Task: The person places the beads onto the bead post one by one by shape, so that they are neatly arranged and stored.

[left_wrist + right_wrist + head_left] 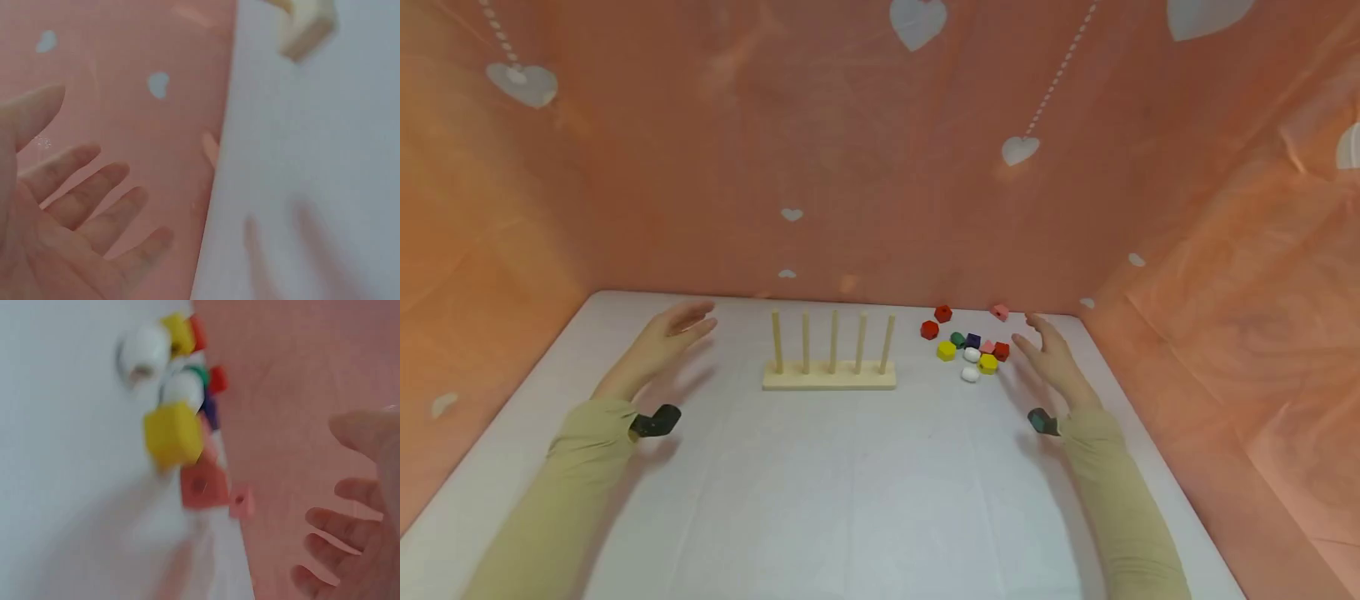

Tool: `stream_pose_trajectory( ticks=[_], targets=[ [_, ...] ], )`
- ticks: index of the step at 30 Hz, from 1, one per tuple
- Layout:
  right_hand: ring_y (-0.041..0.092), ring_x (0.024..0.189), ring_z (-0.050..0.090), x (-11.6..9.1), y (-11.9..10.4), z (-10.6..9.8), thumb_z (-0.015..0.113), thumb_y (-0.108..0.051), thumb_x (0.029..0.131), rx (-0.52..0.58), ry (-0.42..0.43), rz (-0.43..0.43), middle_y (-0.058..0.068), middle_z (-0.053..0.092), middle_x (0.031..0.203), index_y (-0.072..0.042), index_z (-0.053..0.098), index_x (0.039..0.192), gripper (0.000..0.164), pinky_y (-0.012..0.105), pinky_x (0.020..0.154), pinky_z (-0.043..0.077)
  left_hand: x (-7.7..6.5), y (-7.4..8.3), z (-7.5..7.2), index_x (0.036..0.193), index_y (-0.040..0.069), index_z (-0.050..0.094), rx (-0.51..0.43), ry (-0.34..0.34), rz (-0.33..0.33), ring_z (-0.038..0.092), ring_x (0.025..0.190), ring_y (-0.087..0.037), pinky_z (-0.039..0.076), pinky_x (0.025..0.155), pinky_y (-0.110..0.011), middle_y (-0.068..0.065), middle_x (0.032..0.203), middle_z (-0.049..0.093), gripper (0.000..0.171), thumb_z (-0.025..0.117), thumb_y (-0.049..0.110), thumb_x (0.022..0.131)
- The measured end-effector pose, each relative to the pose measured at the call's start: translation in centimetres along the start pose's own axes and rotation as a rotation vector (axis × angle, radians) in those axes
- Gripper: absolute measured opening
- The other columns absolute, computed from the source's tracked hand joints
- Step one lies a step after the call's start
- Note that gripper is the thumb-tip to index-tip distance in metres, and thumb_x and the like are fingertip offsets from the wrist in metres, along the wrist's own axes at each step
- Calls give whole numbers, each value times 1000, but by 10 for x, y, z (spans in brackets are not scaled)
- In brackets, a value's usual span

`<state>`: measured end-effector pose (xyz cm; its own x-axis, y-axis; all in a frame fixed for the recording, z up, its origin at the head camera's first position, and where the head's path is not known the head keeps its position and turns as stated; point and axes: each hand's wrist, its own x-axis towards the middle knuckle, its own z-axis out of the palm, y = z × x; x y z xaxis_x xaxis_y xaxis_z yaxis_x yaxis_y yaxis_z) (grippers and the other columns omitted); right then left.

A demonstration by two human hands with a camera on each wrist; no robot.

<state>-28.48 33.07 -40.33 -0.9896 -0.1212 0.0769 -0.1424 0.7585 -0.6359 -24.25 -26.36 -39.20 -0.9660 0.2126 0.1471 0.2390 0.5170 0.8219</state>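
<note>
While neither hand holds anything, both are spread above the white surface [850, 483]: the left hand [658, 346] has its fingers extended and apart, well left of the wooden peg stand [831, 381], and the right hand [1058, 363] has its thumb clear of slightly bent fingers, just right of the loose beads [988, 363] and not touching them.

The stand is upright around the middle of the surface, towards the far side; the beads lie to its right. Holes show in several of them from the right wrist, though that view is blurred.

The beads look light, stiff and smooth, hardly fragile. A rounded white bead [970, 374] may roll if nudged, so it wants a thumb-and-finger pinch at its widest part; a red bead [1002, 351] with flat sides should sit more securely between opposite faces, fingertips off the hole. The stand seems light and rigid, best steadied by its base, since the thin pegs [833, 342] would give poorer purchase.
</note>
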Motion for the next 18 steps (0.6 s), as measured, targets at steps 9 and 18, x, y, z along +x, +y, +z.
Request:
stream_pose_trajectory(
  ticks=[9, 18],
  targets=[
    [39, 125, 43, -9, -27, -1, 45, -33, 102, 424, 73, 69, 24, 44, 138, -1, 30, 146, 56, 48, 106, 35, -5, -2, 6, 143, -3, 33, -343, -69, 52, 46, 122, -6, 45, 93, -20, -23, 143, 37, 51, 52, 17, 100],
    [36, 124, 45, -24, -35, 19, 44, -33, 102, 531, -77, 106, 21, 46, 137, -2, 36, 143, 52, 49, 107, 33, -11, -11, 43, 149, 4, 25, -503, -164, -111, 28, 137, -33, 29, 109, -49, -17, 151, 28, 61, 55, 22, 99]
  ],
)
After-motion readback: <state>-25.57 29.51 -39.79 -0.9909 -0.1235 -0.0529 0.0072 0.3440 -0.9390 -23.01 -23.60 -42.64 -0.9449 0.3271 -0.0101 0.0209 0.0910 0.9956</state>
